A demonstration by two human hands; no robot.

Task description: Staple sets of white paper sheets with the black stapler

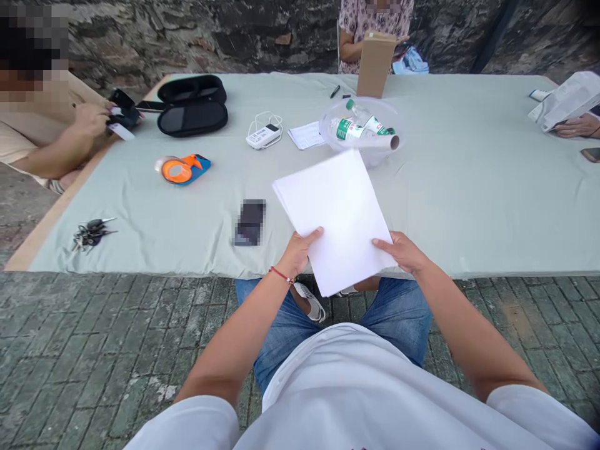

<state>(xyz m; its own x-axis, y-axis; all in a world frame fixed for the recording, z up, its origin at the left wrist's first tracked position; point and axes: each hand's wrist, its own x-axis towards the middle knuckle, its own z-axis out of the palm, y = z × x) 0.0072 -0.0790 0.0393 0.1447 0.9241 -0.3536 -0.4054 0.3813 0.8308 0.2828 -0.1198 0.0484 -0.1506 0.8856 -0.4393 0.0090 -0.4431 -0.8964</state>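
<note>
The left hand (296, 255) and right hand (407, 251) gripped white paper (337, 212) by opposite edges. Both were partly hidden beneath it.

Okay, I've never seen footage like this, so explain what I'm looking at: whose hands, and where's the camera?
No machine here, just one picture from a camera worn on the head of someone in a white shirt, looking forward and down. Their bare left hand and right hand grip white paper. On the cloth-covered table lie keys, a tape dispenser and an open black case; a clear bowl holds bottles. A co-worker's hand shows at the left.
</note>
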